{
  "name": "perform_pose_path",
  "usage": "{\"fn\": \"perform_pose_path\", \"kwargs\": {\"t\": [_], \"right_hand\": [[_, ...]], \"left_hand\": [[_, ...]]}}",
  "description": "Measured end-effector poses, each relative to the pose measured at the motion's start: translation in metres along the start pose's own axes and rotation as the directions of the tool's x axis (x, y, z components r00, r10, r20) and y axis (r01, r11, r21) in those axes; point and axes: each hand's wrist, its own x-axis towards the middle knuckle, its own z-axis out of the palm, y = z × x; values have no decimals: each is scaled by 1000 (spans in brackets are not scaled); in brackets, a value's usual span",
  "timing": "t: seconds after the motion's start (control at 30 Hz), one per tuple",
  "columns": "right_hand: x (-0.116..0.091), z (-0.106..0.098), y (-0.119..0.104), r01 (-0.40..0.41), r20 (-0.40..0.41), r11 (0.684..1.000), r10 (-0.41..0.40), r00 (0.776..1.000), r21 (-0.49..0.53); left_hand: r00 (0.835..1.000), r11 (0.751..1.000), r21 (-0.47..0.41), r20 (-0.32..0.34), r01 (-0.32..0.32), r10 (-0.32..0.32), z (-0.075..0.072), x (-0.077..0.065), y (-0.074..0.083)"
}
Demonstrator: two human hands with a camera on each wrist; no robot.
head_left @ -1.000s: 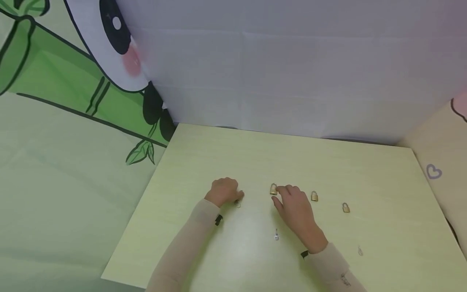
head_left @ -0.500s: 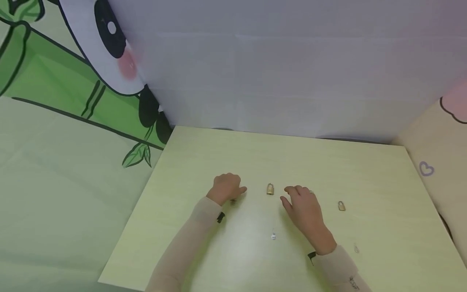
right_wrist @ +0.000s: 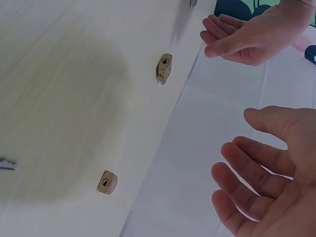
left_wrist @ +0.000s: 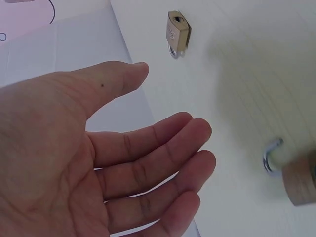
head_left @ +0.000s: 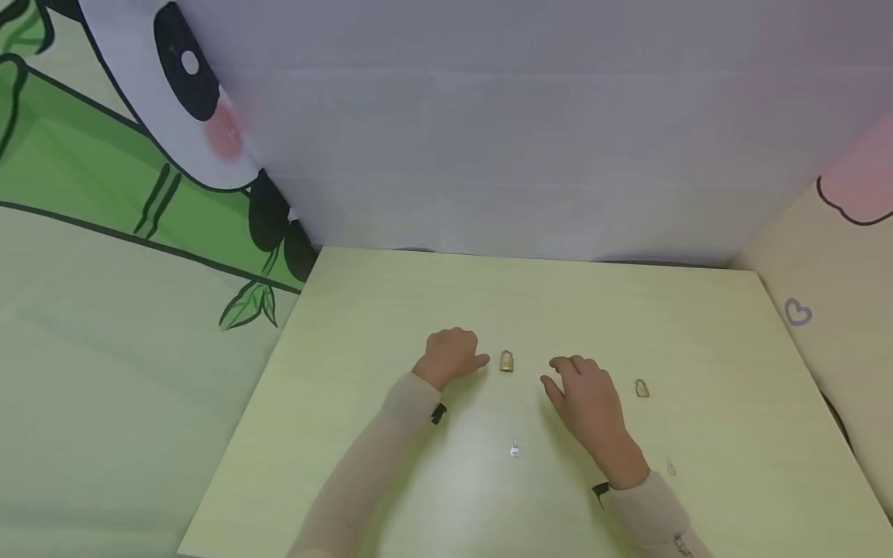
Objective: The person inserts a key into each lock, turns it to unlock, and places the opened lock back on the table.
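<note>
My left hand (head_left: 452, 358) hovers over the table just left of a small brass padlock (head_left: 506, 361). In the left wrist view the left fingers (left_wrist: 163, 158) are loosely bent and hold nothing; that padlock (left_wrist: 178, 32) lies beyond the thumb. Another padlock (left_wrist: 299, 180) with its shackle swung out shows at the right edge there; the hand hides it in the head view. My right hand (head_left: 589, 399) is raised to the right of the first padlock, fingers relaxed around nothing. Two padlocks, the nearer one (right_wrist: 107, 182) and the farther one (right_wrist: 164, 68), lie beside it in the right wrist view.
A further padlock (head_left: 642, 388) lies right of the right hand. One key (head_left: 515, 448) is on the pale table (head_left: 418, 294) between the forearms, and a small faint item (head_left: 671, 466) lies near the right sleeve. A grey fabric wall (head_left: 488, 155) stands behind the table.
My left hand has moved right, toward the first padlock, and covers the metal item that showed under it. My right hand has drawn away rightward from that padlock, hiding the middle padlock.
</note>
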Motion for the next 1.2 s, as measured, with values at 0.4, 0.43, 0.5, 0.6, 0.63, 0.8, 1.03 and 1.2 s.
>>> {"fn": "perform_pose_path", "kwargs": {"t": [0.4,0.43,0.5,0.6,0.63,0.8,1.03,1.2], "right_hand": [[-8,-1,3,-21,4,1000,21,1000,6],[-9,-1,3,-23,4,1000,23,1000,7],[-10,-1,3,-27,1,1000,27,1000,9],[-12,-1,3,-27,-7,1000,27,1000,11],[-12,-1,3,-26,-11,1000,26,1000,10],[-15,-2,5,-30,-23,1000,30,999,4],[-19,-5,7,-43,-28,999,43,999,3],[-21,-6,9,-55,-32,999,55,998,2]], "left_hand": [[999,999,22,21,-34,33,7,16,23],[999,999,21,21,-32,32,8,17,23],[999,999,13,18,-30,30,10,20,25],[999,1000,-16,19,-25,25,11,23,27],[1000,1000,-21,22,-20,21,12,24,28],[1000,999,-35,31,2,-1,17,31,34],[1000,999,-43,25,-4,5,30,43,38],[1000,999,-46,0,-26,26,35,47,41]]}}
